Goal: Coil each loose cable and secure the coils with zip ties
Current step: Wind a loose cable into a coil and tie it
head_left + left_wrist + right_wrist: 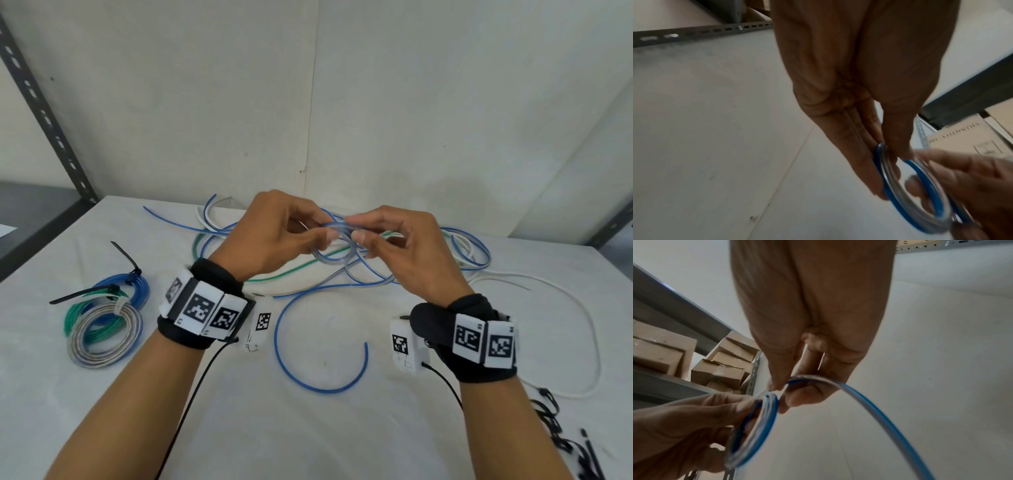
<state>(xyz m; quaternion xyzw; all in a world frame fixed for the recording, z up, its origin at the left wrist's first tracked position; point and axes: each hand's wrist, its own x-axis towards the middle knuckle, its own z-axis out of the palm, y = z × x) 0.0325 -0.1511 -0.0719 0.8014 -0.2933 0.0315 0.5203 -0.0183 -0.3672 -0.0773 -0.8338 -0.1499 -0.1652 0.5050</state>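
Observation:
A small coil of blue-and-clear cable is held up above the table between both hands. My left hand pinches the coil between thumb and fingers. My right hand pinches the same cable where its free length arcs away to the lower right. The loop shows several turns. Behind and under the hands lies a tangle of loose blue, green and white cables. A long blue cable end curves across the table's middle.
Three tied coils, blue, green and clear, lie at the left with black zip tie tails sticking out. Spare black zip ties lie at the lower right. A white cable loops on the right. Grey shelf posts flank the table.

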